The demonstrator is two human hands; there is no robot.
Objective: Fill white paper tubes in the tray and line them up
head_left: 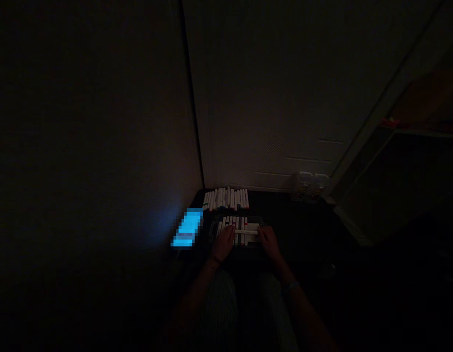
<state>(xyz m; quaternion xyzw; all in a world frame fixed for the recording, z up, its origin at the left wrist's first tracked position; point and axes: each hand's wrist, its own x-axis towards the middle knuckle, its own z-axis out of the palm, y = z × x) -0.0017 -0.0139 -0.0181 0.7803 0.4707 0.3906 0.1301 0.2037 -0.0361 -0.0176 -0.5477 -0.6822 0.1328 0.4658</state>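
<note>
Between my two hands a white marker [246, 232] lies crosswise, each end in the fingers of one hand. My left hand [223, 243] is closed at its left end, and my right hand [269, 240] is closed at its right end. Just beneath it, several white markers with coloured ends [242, 222] lie side by side in what looks like a shallow tray [253, 238]. Farther back, a second row of white markers [226, 198] lies on the dark tabletop [277, 210]. The dim light hides the finer details of my fingers.
A bright blue, pixelated screen [188, 229] stands at the left by the wall. Clear containers [310, 187] sit at the back right of the table. A pale wall [266, 98] rises behind, and a shelf [413, 129] is on the right.
</note>
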